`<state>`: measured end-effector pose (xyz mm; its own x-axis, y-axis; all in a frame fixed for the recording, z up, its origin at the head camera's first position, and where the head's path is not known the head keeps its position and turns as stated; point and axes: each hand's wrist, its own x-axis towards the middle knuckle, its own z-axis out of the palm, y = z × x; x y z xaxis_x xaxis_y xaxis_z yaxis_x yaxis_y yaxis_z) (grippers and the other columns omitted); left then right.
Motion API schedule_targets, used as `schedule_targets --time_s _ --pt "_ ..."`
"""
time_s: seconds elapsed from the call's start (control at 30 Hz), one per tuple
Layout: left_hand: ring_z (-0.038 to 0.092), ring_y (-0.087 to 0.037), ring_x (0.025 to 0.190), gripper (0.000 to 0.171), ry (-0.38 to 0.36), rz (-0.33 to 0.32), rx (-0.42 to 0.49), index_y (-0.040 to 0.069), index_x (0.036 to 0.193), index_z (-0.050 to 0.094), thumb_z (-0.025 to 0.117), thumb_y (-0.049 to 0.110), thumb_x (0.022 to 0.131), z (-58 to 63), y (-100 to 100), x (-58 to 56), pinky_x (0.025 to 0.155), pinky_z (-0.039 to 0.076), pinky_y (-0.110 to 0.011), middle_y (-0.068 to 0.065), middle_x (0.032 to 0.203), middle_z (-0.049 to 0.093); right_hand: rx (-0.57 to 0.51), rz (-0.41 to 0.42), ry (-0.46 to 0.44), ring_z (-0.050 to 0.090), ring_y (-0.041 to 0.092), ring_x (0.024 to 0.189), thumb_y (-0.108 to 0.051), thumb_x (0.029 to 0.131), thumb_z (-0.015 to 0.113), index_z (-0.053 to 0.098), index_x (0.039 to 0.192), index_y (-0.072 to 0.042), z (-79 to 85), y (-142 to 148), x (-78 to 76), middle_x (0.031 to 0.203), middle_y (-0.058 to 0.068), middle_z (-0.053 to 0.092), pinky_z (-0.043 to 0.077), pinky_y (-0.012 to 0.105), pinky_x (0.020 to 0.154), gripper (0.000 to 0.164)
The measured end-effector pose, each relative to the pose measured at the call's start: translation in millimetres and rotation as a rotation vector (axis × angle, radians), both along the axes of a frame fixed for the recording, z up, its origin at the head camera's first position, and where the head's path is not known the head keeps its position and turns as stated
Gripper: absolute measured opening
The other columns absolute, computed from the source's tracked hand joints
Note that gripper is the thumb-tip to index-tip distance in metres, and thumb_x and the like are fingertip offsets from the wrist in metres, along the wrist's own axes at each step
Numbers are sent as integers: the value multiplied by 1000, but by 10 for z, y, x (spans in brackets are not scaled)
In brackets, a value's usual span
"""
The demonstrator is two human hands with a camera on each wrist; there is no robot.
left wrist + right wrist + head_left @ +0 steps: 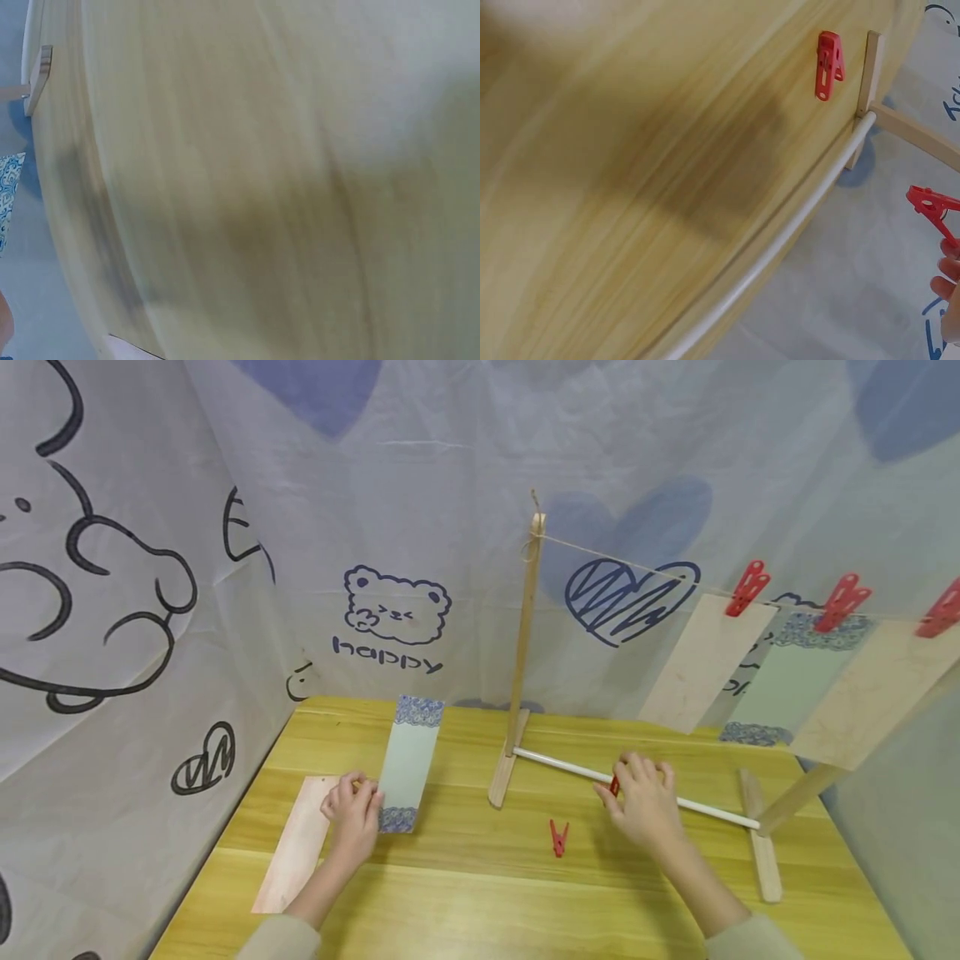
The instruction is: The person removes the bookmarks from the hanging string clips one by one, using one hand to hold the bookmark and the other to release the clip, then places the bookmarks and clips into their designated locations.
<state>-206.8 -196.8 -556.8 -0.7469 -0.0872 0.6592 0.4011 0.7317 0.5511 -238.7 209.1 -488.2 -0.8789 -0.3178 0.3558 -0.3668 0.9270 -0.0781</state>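
My left hand [354, 818] pinches the edge of a pale green card [409, 762] with blue lace-patterned ends, held up off the table. In the left wrist view only a patterned corner of this card [9, 191] shows. A red clothespin [928, 206] is between the fingers of my right hand [647, 797], above the white rod; in the head view the fingers mostly cover it. Another red clothespin [558, 838] lies on the table between the hands. A pinkish card [294, 843] lies flat beside my left forearm.
A wooden post [525, 635] on a foot carries a string to a second post [806, 795] at the right. Red clothespins [747, 587] hold cards [697, 664] on the string. The white rod [562, 766] joins the posts low over the wooden table [450, 902].
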Motion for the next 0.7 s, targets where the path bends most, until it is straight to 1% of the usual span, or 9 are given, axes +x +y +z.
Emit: schedule_targets --time_s 0.1,0.33,0.57,0.7 --pt "33 -36 86 11 -3 12 -1 4 78 50 52 3 89 -31 -45 45 82 13 -58 -22 102 40 3 -3 -14 43 33 109 -40 87 58 57 105 1 -44 2 11 116 16 49 22 54 95 45" --pt "32 -33 86 14 -57 34 -5 6 77 48 52 0 88 -86 -170 144 82 12 -58 -22 105 40 4 -6 -28 43 32 110 -39 88 57 58 105 1 -142 2 48 116 15 49 22 53 96 44" --pt "32 -37 88 13 -55 62 6 5 77 49 51 0 89 -143 -249 218 82 12 -58 -22 104 39 2 -1 -26 44 32 107 -38 87 57 58 103 1 -214 0 76 113 14 50 23 53 95 42" --pt "32 -35 87 13 -69 78 22 4 77 49 52 -2 87 -187 -308 275 81 12 -56 -20 103 38 9 -3 -21 46 30 104 -38 86 59 59 102 0 -260 4 86 110 13 51 25 52 93 41"
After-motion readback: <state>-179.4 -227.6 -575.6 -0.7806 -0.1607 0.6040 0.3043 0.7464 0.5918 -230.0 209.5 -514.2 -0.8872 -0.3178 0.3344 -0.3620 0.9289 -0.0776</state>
